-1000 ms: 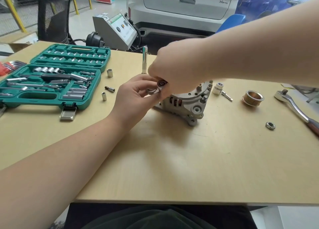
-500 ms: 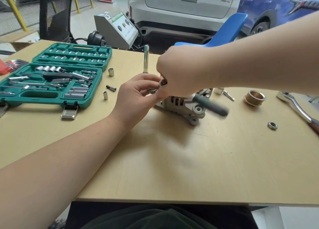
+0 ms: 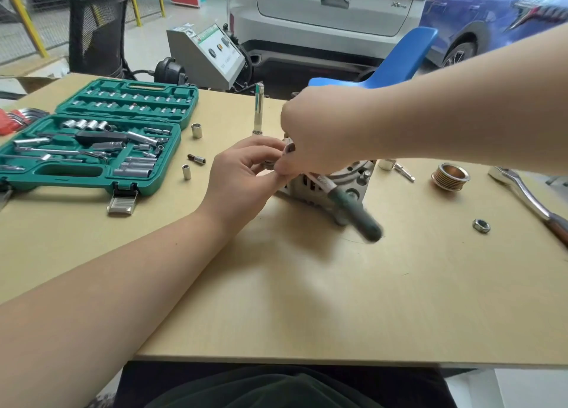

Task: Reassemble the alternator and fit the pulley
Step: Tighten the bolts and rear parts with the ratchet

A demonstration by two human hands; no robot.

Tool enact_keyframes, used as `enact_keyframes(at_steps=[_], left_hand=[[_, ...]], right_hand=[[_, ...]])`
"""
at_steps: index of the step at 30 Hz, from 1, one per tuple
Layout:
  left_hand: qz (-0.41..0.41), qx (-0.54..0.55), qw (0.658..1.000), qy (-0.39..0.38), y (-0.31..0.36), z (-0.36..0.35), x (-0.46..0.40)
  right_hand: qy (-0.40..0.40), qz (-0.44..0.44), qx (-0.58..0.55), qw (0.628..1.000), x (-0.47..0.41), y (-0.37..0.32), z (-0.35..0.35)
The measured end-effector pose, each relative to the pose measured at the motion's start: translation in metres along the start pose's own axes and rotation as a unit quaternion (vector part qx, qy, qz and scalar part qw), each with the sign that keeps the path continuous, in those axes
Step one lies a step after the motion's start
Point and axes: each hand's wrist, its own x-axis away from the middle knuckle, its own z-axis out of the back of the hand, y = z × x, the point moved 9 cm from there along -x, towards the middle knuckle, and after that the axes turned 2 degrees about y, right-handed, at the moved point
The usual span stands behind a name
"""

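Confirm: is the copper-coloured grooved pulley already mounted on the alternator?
No. The copper-coloured grooved pulley lies loose on the wooden table, apart from and to the right of the silver alternator.

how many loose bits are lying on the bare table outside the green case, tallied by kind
Sockets: 4
Bit adapters: 2
Pulley: 1
Nut: 1
Large ratchet wrench: 1
Total: 9

Beyond your pale wooden counter [image 3: 307, 300] stand a white car [image 3: 322, 23], a blue car [image 3: 491, 17], a blue chair [image 3: 399, 57] and yellow railings [image 3: 27, 23].
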Motion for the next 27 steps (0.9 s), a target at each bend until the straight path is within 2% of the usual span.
enact_keyframes(at_steps=[2,4,7,9,12,14,15,17,20,22,24,27], left_hand=[[0.004,0.008,1.0,-0.002,-0.002,0.001,-0.001],[0.013,0.028,1.0,-0.007,-0.003,0.0,-0.001],[0.016,0.025,1.0,-0.008,-0.002,-0.002,0.0],[0.019,0.039,0.999,-0.008,-0.002,-0.002,0.0],[0.009,0.023,1.0,-0.008,-0.003,0.001,-0.001],[0.011,0.014,1.0,-0.005,-0.004,0.002,-0.001],[0.015,0.016,1.0,-0.005,-0.005,0.002,-0.001],[0.026,0.035,0.999,-0.007,-0.005,0.001,-0.001],[0.034,0.051,0.998,-0.007,-0.003,0.0,0.0],[0.029,0.045,0.999,-0.005,-0.002,-0.001,0.0],[0.027,0.04,0.999,-0.002,-0.003,-0.001,0.001],[0.025,0.023,0.999,-0.003,-0.006,0.002,0.0]], right_hand=[[0.002,0.006,0.001,1.0,-0.001,0.0,0.0],[0.026,0.103,0.091,0.99,0.004,-0.018,0.008],[0.041,0.257,0.181,0.948,0.014,-0.035,0.015],[0.049,0.208,0.171,0.962,0.009,-0.029,0.019],[0.023,0.044,0.03,0.998,-0.003,-0.007,0.006],[0.011,0.004,-0.046,0.999,-0.005,-0.002,-0.003],[0.012,0.003,-0.047,0.999,-0.005,-0.002,-0.002],[0.018,0.036,0.021,0.999,-0.003,-0.008,0.003],[0.039,0.196,0.166,0.966,0.004,-0.028,0.012],[0.035,0.254,0.194,0.947,0.009,-0.031,0.016],[0.047,0.201,0.174,0.963,0.005,-0.026,0.019],[0.015,0.056,0.046,0.997,-0.006,-0.009,0.005]])
